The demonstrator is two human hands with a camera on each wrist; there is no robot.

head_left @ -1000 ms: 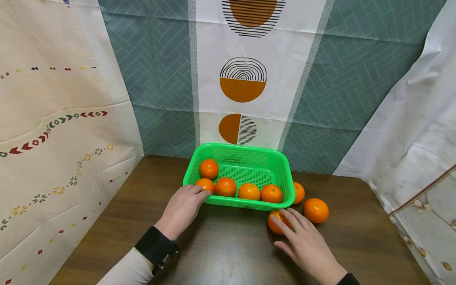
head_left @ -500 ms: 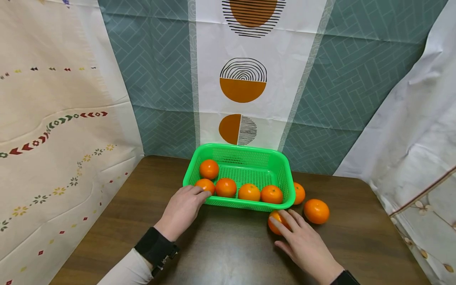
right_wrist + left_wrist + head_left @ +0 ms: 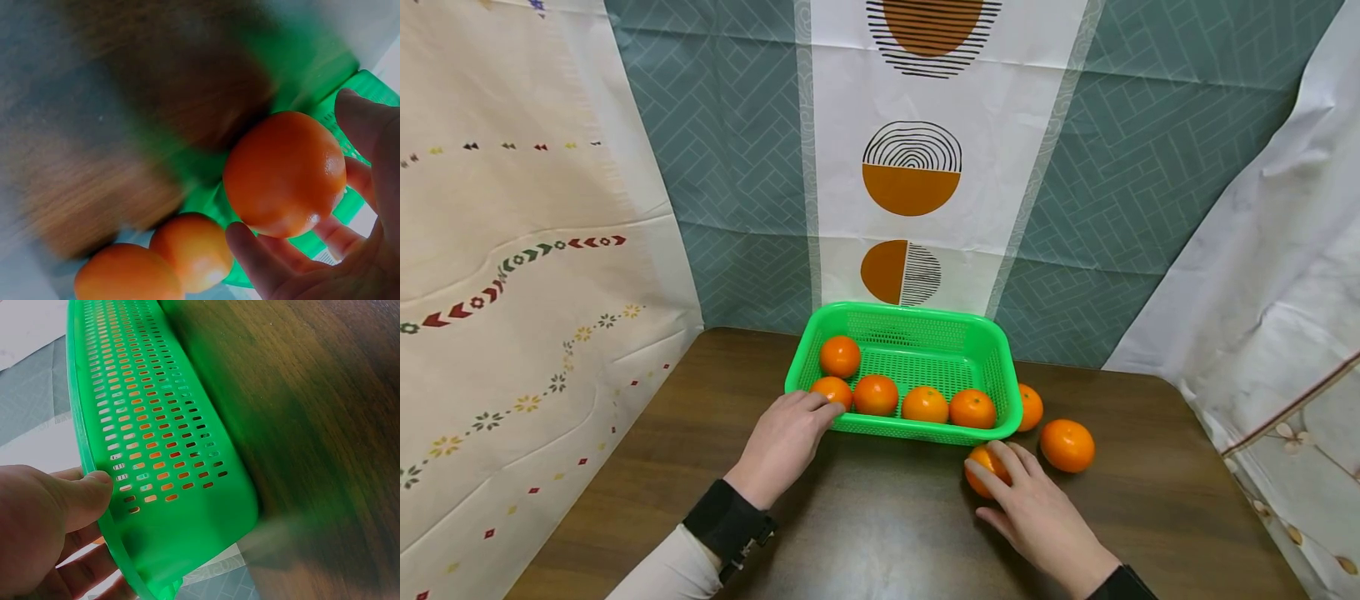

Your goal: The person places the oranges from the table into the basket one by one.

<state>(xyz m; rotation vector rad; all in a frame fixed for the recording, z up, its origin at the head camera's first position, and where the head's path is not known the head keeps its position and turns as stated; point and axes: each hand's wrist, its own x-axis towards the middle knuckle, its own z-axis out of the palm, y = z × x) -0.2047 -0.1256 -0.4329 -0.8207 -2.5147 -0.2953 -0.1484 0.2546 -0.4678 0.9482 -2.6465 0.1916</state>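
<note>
In the lower right of the head view, an orange (image 3: 983,467) on the table (image 3: 880,533) is cupped by the right hand (image 3: 1037,512), just below the green basket (image 3: 917,429). Fingers (image 3: 369,134) and thumb are curled round it, as the right wrist view shows; being round, it offers no long axis. The basket's near left corner is pinched by the left hand (image 3: 782,442).

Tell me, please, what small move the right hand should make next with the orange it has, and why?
Probably lift it over the near rim. The right hand already has fingers curled round the orange, which sits just outside the green basket. The left hand holds the basket's near left corner, and the mesh floor behind the row of five oranges is bare.
</note>
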